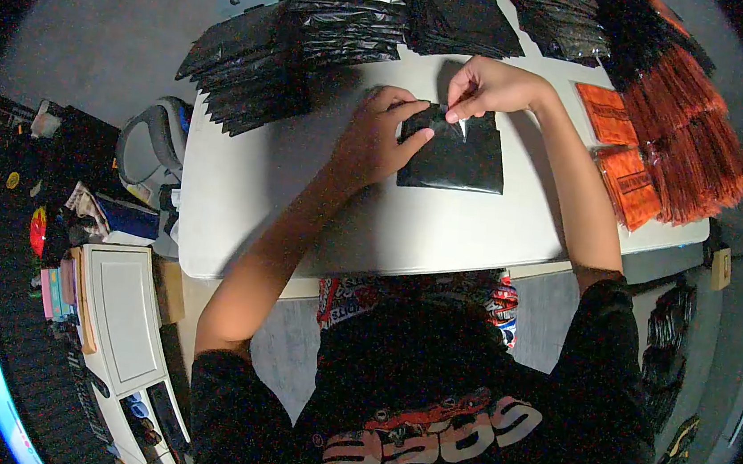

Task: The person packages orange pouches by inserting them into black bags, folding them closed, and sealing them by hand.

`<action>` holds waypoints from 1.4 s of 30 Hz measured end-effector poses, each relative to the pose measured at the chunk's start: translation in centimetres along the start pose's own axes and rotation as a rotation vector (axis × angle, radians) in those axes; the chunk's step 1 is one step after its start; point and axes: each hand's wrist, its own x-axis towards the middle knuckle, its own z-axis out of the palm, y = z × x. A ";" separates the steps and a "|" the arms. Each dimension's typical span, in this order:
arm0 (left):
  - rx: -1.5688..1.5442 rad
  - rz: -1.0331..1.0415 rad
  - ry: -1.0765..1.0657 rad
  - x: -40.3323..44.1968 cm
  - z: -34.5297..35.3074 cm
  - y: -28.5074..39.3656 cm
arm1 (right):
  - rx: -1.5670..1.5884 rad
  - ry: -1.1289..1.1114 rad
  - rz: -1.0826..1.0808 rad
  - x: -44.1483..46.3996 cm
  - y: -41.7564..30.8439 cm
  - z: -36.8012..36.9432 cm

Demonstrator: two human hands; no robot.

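Observation:
A flat black packet [454, 161] in shiny clear plastic lies on the white table in front of me. My left hand [379, 136] grips its upper left corner, thumb on top and fingers curled at the edge. At the top edge, my right hand [490, 91] pinches the plastic between thumb and fingertips. A bright glint shows on the film just below those fingertips. Whatever lies under my fingers is hidden.
Stacks of black packets [348, 6] line the table's far side. Orange packets [611, 114] and a fanned orange pile [686, 128] lie at the right. A grey chair [151, 148] and white cabinet [126, 316] stand left of the table [248, 211].

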 end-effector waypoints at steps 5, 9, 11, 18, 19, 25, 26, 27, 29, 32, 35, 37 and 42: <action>0.017 -0.017 0.000 -0.1 0.1 0.1 | -0.046 0.005 0.013 0.1 0.2 0.0; 0.001 -0.020 -0.011 0.0 0.1 -0.1 | -0.049 -0.002 0.007 0.2 0.2 -0.1; -0.007 -0.028 -0.007 0.0 0.1 0.0 | -0.045 0.001 0.011 0.3 0.3 -0.1; -0.011 -0.029 0.007 -0.1 0.0 0.1 | -0.132 0.061 0.002 0.7 0.5 0.6; -0.011 -0.028 0.009 -0.1 0.0 0.1 | -0.165 0.081 0.001 0.6 0.3 0.7; 0.004 -0.006 0.018 -0.1 0.1 -0.1 | -0.262 0.181 0.006 -0.3 -0.4 1.4; 0.005 0.003 0.019 -0.1 0.1 -0.2 | -0.286 0.206 0.029 -0.5 -0.7 1.5; 0.006 0.011 0.021 -0.1 0.1 -0.2 | -0.289 0.206 0.028 -0.5 -0.9 1.6; -0.004 0.003 0.024 -0.2 0.2 -0.2 | -0.325 0.222 0.075 -0.6 -1.3 1.7; -0.020 -0.018 0.021 -0.1 0.0 0.2 | -0.373 0.268 0.052 -0.9 -1.3 1.8; -0.023 -0.028 0.021 -0.1 0.2 0.1 | -0.446 0.459 0.047 -2.1 -1.5 1.7; -0.014 -0.023 0.034 0.0 0.0 0.2 | -0.461 0.598 0.015 -2.9 -2.9 2.8; -0.002 -0.034 0.040 -0.2 -0.1 0.5 | -0.728 0.756 -0.193 -2.5 -1.8 10.8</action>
